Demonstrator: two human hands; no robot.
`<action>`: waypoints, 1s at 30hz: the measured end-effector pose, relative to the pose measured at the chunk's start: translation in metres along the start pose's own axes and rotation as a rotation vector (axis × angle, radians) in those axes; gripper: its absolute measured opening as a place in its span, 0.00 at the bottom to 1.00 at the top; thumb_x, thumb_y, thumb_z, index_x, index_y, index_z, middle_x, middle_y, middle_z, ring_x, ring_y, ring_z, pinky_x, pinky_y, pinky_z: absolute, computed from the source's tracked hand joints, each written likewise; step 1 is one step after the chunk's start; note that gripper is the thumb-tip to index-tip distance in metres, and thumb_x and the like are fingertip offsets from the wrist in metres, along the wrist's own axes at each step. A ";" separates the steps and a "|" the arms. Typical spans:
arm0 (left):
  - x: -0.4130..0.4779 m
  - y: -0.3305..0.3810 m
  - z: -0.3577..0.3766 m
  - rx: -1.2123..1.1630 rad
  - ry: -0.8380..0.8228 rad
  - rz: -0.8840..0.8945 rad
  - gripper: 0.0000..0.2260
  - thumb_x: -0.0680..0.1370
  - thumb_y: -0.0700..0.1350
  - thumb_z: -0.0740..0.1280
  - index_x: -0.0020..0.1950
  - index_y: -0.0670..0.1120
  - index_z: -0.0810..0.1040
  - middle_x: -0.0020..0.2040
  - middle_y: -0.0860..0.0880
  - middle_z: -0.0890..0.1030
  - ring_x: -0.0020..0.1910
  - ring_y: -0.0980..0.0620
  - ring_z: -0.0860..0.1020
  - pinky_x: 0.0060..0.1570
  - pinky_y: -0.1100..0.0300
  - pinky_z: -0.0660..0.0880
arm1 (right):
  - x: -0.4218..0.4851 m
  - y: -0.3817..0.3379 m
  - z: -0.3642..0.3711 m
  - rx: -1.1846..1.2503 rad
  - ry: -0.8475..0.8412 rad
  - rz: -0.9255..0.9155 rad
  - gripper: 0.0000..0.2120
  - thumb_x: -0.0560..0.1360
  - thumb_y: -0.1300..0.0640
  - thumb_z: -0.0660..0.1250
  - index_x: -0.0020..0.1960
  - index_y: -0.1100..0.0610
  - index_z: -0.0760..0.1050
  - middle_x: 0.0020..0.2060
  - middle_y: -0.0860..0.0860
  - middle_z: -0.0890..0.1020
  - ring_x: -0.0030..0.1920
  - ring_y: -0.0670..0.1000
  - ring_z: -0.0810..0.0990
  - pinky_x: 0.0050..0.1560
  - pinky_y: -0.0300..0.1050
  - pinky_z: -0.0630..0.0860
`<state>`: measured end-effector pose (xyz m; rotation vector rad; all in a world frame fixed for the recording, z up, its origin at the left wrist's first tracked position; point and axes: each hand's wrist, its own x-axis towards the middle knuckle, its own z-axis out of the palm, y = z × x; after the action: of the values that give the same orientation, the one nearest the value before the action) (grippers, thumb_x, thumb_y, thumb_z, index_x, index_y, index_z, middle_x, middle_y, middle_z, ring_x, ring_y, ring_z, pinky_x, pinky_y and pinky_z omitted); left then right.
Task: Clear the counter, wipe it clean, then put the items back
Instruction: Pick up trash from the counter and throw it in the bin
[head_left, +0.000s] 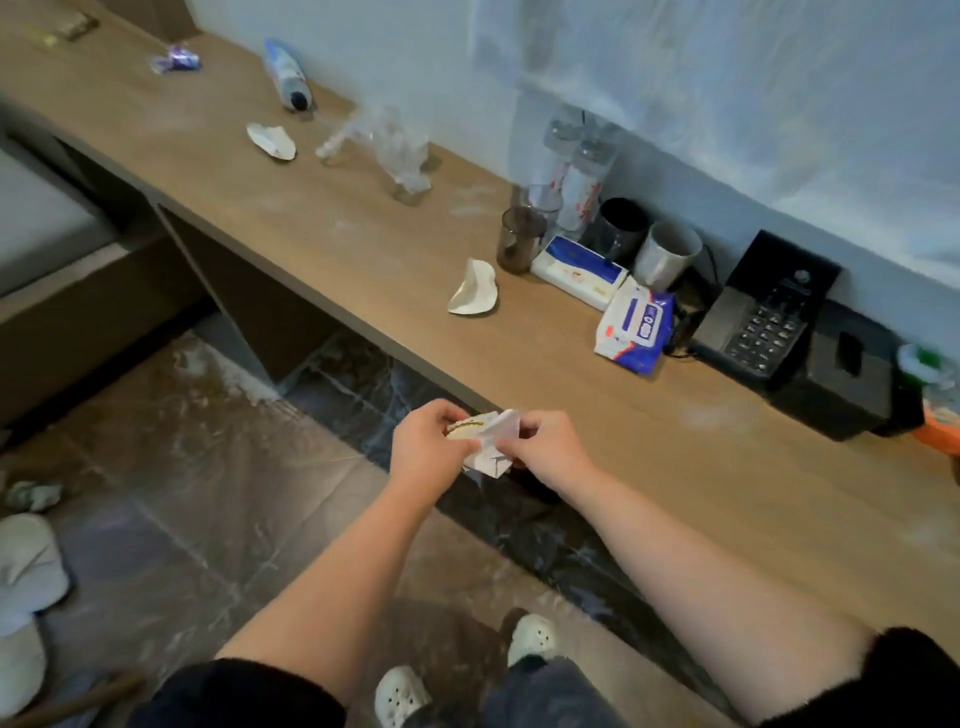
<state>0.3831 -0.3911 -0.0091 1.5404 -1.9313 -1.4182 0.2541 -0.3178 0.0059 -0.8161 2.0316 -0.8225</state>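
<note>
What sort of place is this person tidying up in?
Most likely a hotel room: a black desk phone sits on the wooden counter by cups and water bottles, white slippers lie on the floor, and a bed edge shows at left.

I am seeing bare counter stretching open across the right centre of the frame. Along the wall at upper right, cups, bottles, a tissue pack, a wipes pack, a phone and a black box are crowding together. A folded paper is sitting alone at centre, and crumpled plastic is blocking the upper middle.
</note>
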 end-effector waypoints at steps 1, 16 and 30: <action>0.004 -0.007 -0.005 -0.016 0.005 -0.012 0.13 0.70 0.38 0.75 0.41 0.54 0.76 0.42 0.55 0.80 0.44 0.53 0.79 0.42 0.60 0.75 | 0.003 -0.001 0.009 -0.016 -0.009 0.000 0.05 0.71 0.65 0.72 0.45 0.57 0.83 0.32 0.45 0.79 0.32 0.41 0.75 0.34 0.36 0.69; 0.158 -0.201 0.102 -0.125 -0.068 -0.098 0.12 0.68 0.35 0.71 0.45 0.51 0.78 0.37 0.56 0.78 0.40 0.52 0.78 0.37 0.64 0.71 | 0.164 0.152 0.164 0.097 0.215 0.357 0.08 0.74 0.69 0.64 0.49 0.63 0.80 0.39 0.57 0.81 0.33 0.50 0.77 0.29 0.36 0.72; 0.271 -0.283 0.290 0.431 -0.388 0.268 0.23 0.82 0.47 0.58 0.77 0.46 0.60 0.73 0.43 0.66 0.71 0.43 0.64 0.68 0.51 0.65 | 0.306 0.353 0.100 -0.167 0.433 0.629 0.18 0.79 0.54 0.63 0.66 0.61 0.70 0.59 0.59 0.77 0.53 0.60 0.78 0.50 0.51 0.76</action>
<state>0.2315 -0.4620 -0.4670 1.1482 -2.7026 -1.3145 0.0962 -0.3726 -0.4414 -0.0418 2.5566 -0.4917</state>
